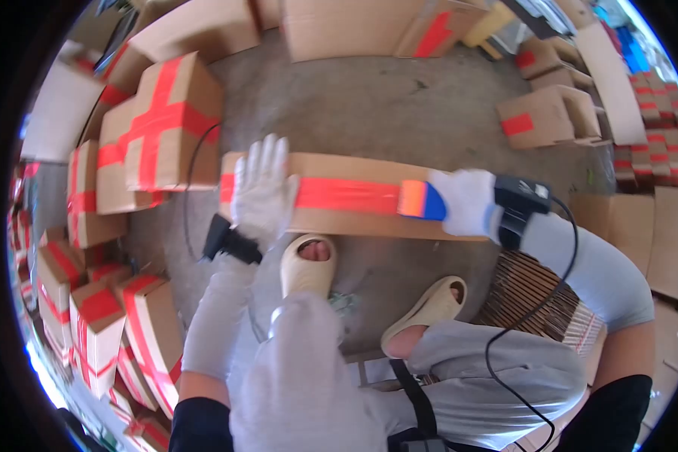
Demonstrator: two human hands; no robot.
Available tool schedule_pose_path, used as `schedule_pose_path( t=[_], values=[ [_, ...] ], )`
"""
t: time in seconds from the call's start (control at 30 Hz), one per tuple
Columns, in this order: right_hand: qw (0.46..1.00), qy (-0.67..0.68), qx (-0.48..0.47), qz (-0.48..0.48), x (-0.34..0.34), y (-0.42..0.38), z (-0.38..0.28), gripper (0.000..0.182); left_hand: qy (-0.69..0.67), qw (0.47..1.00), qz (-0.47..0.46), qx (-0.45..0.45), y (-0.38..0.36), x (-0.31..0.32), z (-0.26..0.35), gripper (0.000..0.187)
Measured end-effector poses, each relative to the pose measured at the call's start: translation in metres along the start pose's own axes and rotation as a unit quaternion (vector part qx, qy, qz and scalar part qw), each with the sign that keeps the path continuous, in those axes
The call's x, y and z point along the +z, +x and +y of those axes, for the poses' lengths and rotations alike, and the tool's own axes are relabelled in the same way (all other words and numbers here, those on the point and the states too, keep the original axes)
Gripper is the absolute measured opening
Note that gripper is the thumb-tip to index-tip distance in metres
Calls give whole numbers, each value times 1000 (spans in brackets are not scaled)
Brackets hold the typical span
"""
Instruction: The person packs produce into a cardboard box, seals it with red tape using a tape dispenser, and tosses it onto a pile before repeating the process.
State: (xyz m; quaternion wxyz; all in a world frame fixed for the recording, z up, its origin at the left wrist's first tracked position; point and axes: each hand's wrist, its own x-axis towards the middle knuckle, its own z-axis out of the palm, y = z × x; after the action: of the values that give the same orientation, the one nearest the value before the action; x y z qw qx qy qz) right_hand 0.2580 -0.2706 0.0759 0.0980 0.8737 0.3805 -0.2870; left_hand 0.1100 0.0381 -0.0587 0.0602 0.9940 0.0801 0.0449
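A long cardboard box (339, 216) lies on the floor in front of my feet. Red tape (346, 194) runs along its top from the left end toward the right. My left hand (262, 188), in a white glove, rests flat on the box's left part with the fingers stretched out. In my gloved right hand (463, 202) is an orange and blue tape dispenser (422, 200), its front at the end of the red strip. The fingers wrap round its far side and are partly hidden. Black straps with cables sit on both wrists.
Taped boxes (175, 128) are stacked at the left, with more (98, 324) below them. Open cartons (554, 117) stand at the right, near small red-taped boxes (659, 128). A slatted mat (531, 294) lies by my right knee. A black cable (520, 320) hangs from my right wrist.
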Motion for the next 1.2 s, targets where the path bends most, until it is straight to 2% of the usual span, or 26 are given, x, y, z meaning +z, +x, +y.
schedule_pose_path(
  t=[0.07,0.17,0.23,0.33,0.43,0.53,0.77,0.83,0.9,1.03,1.07,1.17,1.2],
  values=[
    [995,-13,68,-78,18,-52,71,47,22,1000,-15,-4,2,-1,0,69],
    [984,41,150,-90,51,-105,146,39,62,998,-27,1,3,0,3,68],
    [983,57,166,-61,80,-118,175,38,83,996,-35,12,4,1,1,67],
    [989,90,111,27,120,-119,205,40,99,994,-41,28,4,-2,2,65],
    [987,102,115,53,140,-117,218,39,100,993,-48,41,5,-6,2,65],
    [987,116,76,84,159,-115,236,39,82,994,-67,26,6,-10,6,66],
    [987,114,85,68,174,-102,235,39,79,995,-62,24,5,-11,7,66],
    [991,92,91,40,165,-88,223,41,89,994,-53,20,5,-6,6,66],
    [997,68,37,21,149,-66,199,44,100,994,-46,21,6,-3,7,67],
    [1000,-12,12,-21,104,-36,183,32,89,996,-26,9,7,2,10,70],
    [999,-19,3,-34,95,-34,175,29,92,995,-26,6,7,1,14,71],
    [986,-47,36,-156,71,-18,165,27,91,996,-10,14,12,-1,19,73],
    [985,-32,60,-156,88,-12,172,28,77,997,-10,16,9,-2,18,73]
  ],
)
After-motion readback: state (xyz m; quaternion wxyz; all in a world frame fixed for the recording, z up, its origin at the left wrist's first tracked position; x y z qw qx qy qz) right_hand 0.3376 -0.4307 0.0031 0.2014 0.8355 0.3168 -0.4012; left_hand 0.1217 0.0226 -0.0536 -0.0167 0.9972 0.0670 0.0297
